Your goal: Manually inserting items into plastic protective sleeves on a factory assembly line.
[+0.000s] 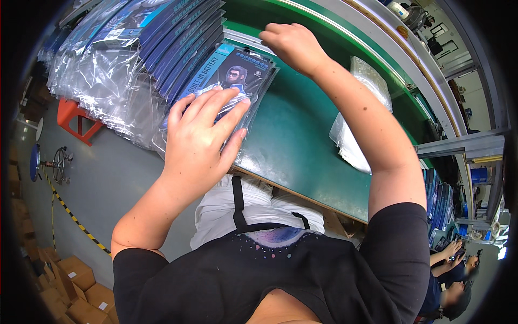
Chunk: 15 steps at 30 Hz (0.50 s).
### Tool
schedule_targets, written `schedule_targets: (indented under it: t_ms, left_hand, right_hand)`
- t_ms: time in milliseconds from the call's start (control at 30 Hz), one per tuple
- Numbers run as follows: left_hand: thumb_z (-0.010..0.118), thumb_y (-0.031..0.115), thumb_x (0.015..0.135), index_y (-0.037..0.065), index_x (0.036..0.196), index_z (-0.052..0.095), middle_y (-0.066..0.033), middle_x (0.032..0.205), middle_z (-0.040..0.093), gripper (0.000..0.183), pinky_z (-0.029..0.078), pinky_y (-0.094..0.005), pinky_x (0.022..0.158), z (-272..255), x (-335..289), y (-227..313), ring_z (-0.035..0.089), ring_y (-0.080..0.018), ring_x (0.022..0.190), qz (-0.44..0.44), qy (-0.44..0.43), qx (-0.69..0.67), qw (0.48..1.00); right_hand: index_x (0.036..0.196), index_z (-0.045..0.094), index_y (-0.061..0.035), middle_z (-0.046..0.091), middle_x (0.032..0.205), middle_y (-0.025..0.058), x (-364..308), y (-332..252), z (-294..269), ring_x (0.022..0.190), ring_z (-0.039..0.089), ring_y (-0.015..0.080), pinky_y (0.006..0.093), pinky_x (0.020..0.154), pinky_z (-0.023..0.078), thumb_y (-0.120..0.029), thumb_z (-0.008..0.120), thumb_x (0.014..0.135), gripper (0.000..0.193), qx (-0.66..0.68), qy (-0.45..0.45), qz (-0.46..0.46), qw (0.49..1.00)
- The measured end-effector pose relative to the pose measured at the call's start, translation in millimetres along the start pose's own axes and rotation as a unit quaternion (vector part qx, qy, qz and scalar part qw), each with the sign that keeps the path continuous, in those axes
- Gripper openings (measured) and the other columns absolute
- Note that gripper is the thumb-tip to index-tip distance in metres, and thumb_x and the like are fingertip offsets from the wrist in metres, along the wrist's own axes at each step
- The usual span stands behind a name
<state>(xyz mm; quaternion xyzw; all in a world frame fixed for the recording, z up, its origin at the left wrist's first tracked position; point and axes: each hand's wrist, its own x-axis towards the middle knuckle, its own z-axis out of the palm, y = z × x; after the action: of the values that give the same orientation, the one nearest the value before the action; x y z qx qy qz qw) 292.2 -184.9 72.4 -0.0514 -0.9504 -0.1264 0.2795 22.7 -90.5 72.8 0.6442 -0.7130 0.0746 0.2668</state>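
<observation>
Currently left hand [202, 129] spread over the bagged dark package [252, 71], on the green table [302, 129] beside the stack [178, 40], probably steadying slick film; right hand [294, 46] curled near the far rail [245, 41] (can't tell if pinching anything).

A stack of packages [178, 51] fills the left end of the bench [302, 129]. Just right of it lies a single package [253, 67], with the left hand [200, 127] on its near part. Farther right, beyond a bare stretch, is a pile of bags [349, 141], partly behind the right forearm. The right hand [294, 47] is near the bench's far side; whether it touches anything there is hard to tell. On the floor [129, 189] to the left stand two stools [35, 162], with cartons [75, 272] nearer.
</observation>
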Motion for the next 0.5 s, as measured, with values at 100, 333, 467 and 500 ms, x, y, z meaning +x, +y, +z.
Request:
schedule_targets:
  t_ms: [100, 333, 467, 500]
  left_hand:
    - [0.067, 0.021, 0.079, 0.008, 0.121, 0.06, -0.0111, 0.129, 0.054, 0.044, 0.031, -0.0457, 0.104, -9.8, 1.5, 0.0, 0.049, -0.0309, 0.121, 0.001, -0.04, -0.013, 0.999]
    - [0.067, 0.022, 0.079, 0.004, 0.119, 0.06, -0.0131, 0.133, 0.052, 0.045, 0.024, -0.0494, 0.109, -10.0, -10.9, 0.8, 0.042, -0.0332, 0.13, -0.007, 0.039, -0.044, 0.998]
    - [0.068, 0.024, 0.079, 0.008, 0.109, 0.066, -0.0063, 0.12, 0.061, 0.034, 0.03, -0.0436, 0.101, 23.3, -18.8, -10.9, 0.052, -0.0262, 0.116, 0.013, 0.125, 0.036, 0.991]
    - [0.067, 0.022, 0.079, 0.01, 0.106, 0.067, -0.0039, 0.114, 0.063, 0.029, 0.032, -0.0413, 0.097, 29.3, -15.7, -11.5, 0.055, -0.0231, 0.109, 0.024, 0.161, 0.052, 0.985]
  right_hand:
    - [0.102, 0.064, -0.004, 0.066, 0.097, 0.0094, -14.3, -10.2, 2.0, 0.092, 0.062, 0.0293, 0.0392, 0.078, 0.05, -0.029, 0.062, 0.086, 0.03, 0.188, 0.046, 0.251, 0.948]
    - [0.138, 0.029, 0.0126, 0.042, 0.131, 0.0352, -50.3, -84.9, 43.7, 0.123, 0.042, 0.0463, 0.045, 0.105, 0.033, -0.059, 0.042, 0.091, 0.087, 0.415, 0.132, 0.521, 0.734]
    - [0.143, 0.013, 0.0113, 0.032, 0.137, 0.036, -33.6, -139.9, 34.0, 0.13, 0.031, 0.0454, 0.0429, 0.111, 0.021, -0.059, 0.027, 0.095, 0.087, 0.439, 0.138, 0.537, 0.707]
    - [0.143, 0.012, 0.0107, 0.029, 0.139, 0.0354, -24.4, -144.7, 39.7, 0.132, 0.028, 0.0449, 0.0428, 0.112, 0.019, -0.059, 0.025, 0.095, 0.086, 0.454, 0.16, 0.555, 0.679]
